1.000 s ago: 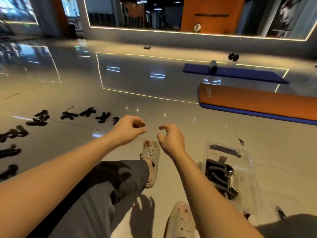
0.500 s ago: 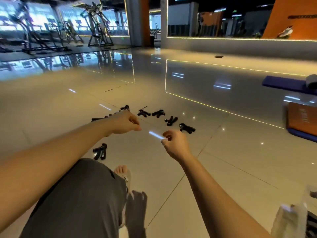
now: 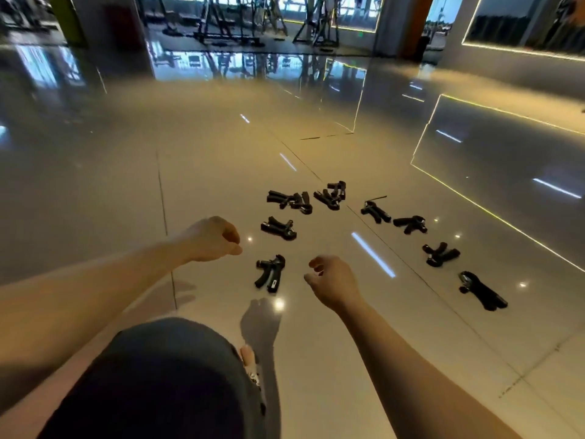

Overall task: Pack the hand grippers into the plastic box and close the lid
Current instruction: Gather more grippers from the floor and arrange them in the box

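Several black hand grippers lie scattered on the glossy tiled floor ahead of me. The nearest hand gripper lies between my two hands. Another hand gripper is just beyond it, and one more hand gripper lies far right. My left hand hovers left of the nearest one, fingers loosely curled, holding nothing. My right hand hovers right of it, fingers loosely curled and empty. The plastic box is out of view.
My raised knee in dark trousers fills the lower left, with a sandalled foot beside it. Gym machines stand far back behind the shiny floor. A thin black rod lies near the grippers.
My view has swung left, away from the plastic box and the mats. The scattered grippers now sit in front of me, and both empty hands have come closer to them.
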`<state>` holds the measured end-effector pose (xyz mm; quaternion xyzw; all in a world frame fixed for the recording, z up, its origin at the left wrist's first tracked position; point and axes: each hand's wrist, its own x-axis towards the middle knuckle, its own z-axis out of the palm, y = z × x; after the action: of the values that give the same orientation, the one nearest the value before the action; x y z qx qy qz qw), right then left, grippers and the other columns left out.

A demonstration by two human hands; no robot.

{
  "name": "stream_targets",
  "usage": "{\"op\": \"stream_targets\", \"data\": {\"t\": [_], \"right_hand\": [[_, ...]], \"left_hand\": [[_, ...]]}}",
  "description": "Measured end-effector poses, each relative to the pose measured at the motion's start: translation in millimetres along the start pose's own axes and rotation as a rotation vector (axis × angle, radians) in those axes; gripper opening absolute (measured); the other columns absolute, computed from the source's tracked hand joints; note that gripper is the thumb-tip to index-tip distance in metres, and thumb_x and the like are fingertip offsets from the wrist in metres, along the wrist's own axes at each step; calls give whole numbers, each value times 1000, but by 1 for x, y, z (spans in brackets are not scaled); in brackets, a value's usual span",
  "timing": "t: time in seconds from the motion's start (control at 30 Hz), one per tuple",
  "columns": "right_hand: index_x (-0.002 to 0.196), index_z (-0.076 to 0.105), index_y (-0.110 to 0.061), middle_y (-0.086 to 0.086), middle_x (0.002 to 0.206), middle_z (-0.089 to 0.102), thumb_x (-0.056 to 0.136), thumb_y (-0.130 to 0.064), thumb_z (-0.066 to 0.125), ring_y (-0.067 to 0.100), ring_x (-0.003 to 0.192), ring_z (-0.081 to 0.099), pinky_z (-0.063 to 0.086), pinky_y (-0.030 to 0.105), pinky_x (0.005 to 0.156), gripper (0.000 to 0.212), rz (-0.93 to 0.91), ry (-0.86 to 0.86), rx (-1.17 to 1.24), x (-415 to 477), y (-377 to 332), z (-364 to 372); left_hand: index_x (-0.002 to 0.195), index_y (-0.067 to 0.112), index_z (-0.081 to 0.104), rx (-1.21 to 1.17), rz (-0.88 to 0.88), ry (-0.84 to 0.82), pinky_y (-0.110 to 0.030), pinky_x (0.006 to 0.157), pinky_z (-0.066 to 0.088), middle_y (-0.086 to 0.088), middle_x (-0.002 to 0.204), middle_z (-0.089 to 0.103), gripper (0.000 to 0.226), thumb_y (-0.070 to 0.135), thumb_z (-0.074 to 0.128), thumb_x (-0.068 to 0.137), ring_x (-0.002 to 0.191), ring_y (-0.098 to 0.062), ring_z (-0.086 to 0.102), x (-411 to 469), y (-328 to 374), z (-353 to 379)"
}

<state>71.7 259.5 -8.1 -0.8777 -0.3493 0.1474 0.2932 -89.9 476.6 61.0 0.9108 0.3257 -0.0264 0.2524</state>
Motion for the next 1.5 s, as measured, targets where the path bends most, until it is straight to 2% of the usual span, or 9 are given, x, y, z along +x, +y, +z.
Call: {"op": "stream_targets", "data": {"t": [0.13, 0.27, 0.53, 0.7, 0.93, 1.07, 1.23, 1.4, 1.5], "right_hand": [[132, 62, -21, -1, 128, 65, 92, -33, 64, 18, 113, 62, 53, 40, 94, 43, 3, -47, -16, 65, 13, 38], [136, 58, -23, -2, 133, 61, 91, -39, 67, 18, 116, 61, 52, 40, 96, 48, -21, -120, -49, 133, 32, 58], [144, 52, -22, -1, 144, 52, 94, -38, 64, 22, 124, 57, 48, 39, 100, 54, -102, -246, -222, 293, 58, 113], [132, 58, -18, 3, 129, 57, 93, -35, 63, 26, 114, 59, 51, 41, 93, 43, -182, -260, -347, 371, 65, 158], [147, 41, -16, 6, 143, 52, 90, -42, 66, 28, 130, 48, 44, 46, 105, 67, -245, -267, -412, 432, 86, 198], [146, 41, -20, 2, 146, 49, 91, -43, 63, 26, 139, 37, 34, 47, 113, 64, -297, -310, -502, 451, 99, 209], [115, 59, -18, 4, 114, 63, 84, -41, 64, 26, 114, 51, 40, 43, 102, 38, -229, -213, -600, 436, 112, 200], [122, 53, -17, 3, 117, 59, 80, -57, 70, 27, 116, 52, 38, 45, 103, 61, -198, -281, -598, 430, 105, 204], [121, 54, -15, 3, 116, 58, 82, -54, 71, 26, 111, 55, 38, 43, 100, 58, -204, -269, -622, 420, 102, 208]], "left_hand": [[125, 23, 64, -39, -63, 7, -27, 86, 44, 5, 120, 65, 41, 43, 70, 90, 105, -12, 59, 52, -20, 29], [128, 27, 61, -120, -156, 158, -28, 81, 48, 9, 115, 62, 52, 51, 74, 84, 100, -10, 59, 102, -33, 68], [139, 33, 48, -220, -337, 31, -31, 87, 50, 8, 118, 56, 71, 54, 76, 78, 102, -12, 58, 196, -66, 167], [126, 39, 52, -371, -390, 96, -29, 78, 52, 14, 106, 56, 70, 51, 86, 67, 91, -6, 59, 237, -77, 217], [146, 39, 22, -170, -368, -2, -35, 89, 46, 9, 119, 39, 115, 67, 79, 51, 105, -18, 46, 260, -75, 252], [151, 34, 18, -92, -297, 84, -34, 99, 40, 8, 129, 42, 102, 53, 73, 67, 115, -17, 45, 269, -87, 260], [137, 20, 47, -60, -383, 283, -41, 90, 42, 1, 118, 55, 75, 35, 75, 70, 107, -25, 53, 290, -130, 244], [115, 20, 61, -81, -478, 287, -36, 88, 42, 4, 100, 51, 58, 46, 82, 68, 96, -19, 47, 291, -138, 245], [119, 19, 60, -140, -469, 277, -35, 92, 42, 3, 104, 52, 60, 39, 84, 68, 101, -19, 47, 283, -134, 248]]}}
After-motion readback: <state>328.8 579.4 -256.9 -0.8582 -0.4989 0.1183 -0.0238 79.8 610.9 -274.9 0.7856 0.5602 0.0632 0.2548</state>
